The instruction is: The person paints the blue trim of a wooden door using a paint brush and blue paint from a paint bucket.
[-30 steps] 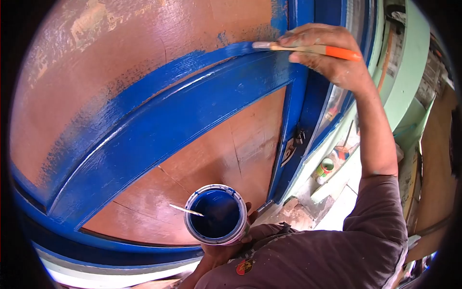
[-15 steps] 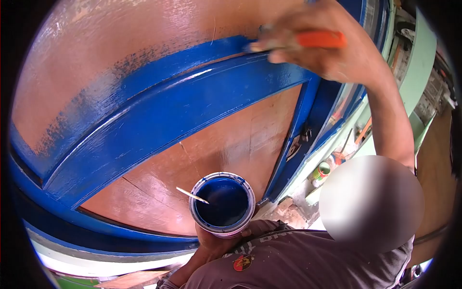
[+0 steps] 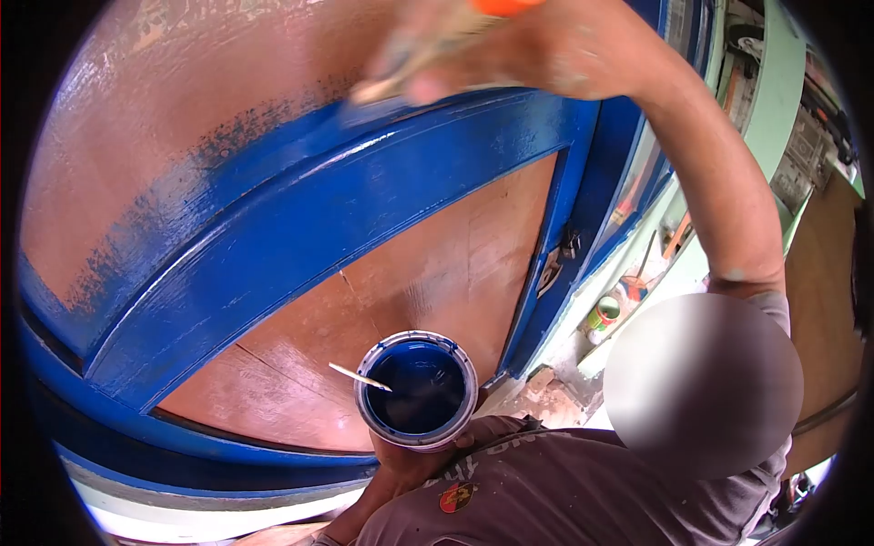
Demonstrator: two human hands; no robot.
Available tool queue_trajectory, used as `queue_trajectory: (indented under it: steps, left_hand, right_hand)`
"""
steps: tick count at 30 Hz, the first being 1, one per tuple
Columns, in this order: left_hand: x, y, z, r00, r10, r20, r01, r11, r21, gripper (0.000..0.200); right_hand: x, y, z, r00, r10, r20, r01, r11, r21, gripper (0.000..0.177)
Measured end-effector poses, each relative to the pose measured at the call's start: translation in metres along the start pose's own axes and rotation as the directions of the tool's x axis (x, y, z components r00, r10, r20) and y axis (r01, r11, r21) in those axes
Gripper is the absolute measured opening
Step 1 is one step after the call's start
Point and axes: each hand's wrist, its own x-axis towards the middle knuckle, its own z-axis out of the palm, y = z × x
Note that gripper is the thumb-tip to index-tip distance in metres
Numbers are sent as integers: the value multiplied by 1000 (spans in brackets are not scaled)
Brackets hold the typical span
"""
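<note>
My right hand point(image 3: 546, 53), smeared by motion, is closed round a paintbrush point(image 3: 503, 6) with an orange handle. The bristle end is blurred against a brown door point(image 3: 309, 214) with blue painted frame parts, at the edge where wet blue meets bare brown. From below, my left hand point(image 3: 401, 458) grips a paint can point(image 3: 470, 400) close to my chest. Dark blue paint lies inside it, and a thin pale stick point(image 3: 359, 376) leans over its rim.
A small green and red tin point(image 3: 603, 314) stands on the ground at the right, beside the pale green wall edge point(image 3: 678, 238). The door lock point(image 3: 550, 270) sits on the blue right edge. A brown board point(image 3: 824, 309) rises at the far right.
My right hand has swept left along the blue strip with the paintbrush. The can in my left hand has shifted only slightly.
</note>
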Motion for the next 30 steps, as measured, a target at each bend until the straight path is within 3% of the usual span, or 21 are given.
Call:
queue_trajectory:
  steps: [2, 4, 6, 8, 13, 15, 16, 18, 20, 25, 30]
  left_hand:
    - [0, -1, 1, 999, -23, 24, 25, 997, -77, 90]
    - [2, -2, 0, 998, -34, 52, 41, 989, -144, 87]
    - [3, -3, -1, 996, -42, 84, 59, 976, -209, 85]
    - [16, -10, 3, 991, -49, 123, 80, 961, -264, 82]
    - [31, -14, -11, 962, -16, 274, 126, 911, -392, 75]
    - [37, -21, -9, 973, 16, 230, 86, 900, -428, 74]
    - [37, -20, -4, 999, -30, 39, 42, 930, -365, 74]
    - [35, -26, -13, 998, -9, 66, 28, 955, -295, 76]
    - [42, -28, -14, 998, 20, 53, 3, 921, -390, 72]
    - [22, -7, -17, 1000, 7, 15, -1, 935, -355, 72]
    - [10, 7, -27, 996, 8, 85, 24, 929, -369, 66]
  right_hand:
    - [-37, -5, -13, 949, 312, -50, -303, 943, 135, 15]
    - [-69, -18, -37, 827, 559, -58, -526, 806, 270, 15]
    - [-83, -30, -50, 754, 651, -87, -653, 730, -200, 19]
    - [-100, -32, -71, 645, 759, -92, -728, 573, -375, 17]
    - [-80, -27, -42, 797, 591, -124, -599, 751, -277, 16]
    - [-72, -15, -20, 864, 494, -100, -503, 856, -118, 19]
    - [-59, -19, -10, 888, 454, -70, -459, 876, -149, 19]
    - [-36, -17, 10, 928, 371, -28, -372, 919, -133, 19]
    - [-22, -14, 23, 947, 320, -17, -319, 940, -122, 19]
    - [50, -27, 62, 966, 258, -8, -254, 943, -215, 24]
    - [95, -28, 99, 987, 141, -74, -148, 984, -98, 24]
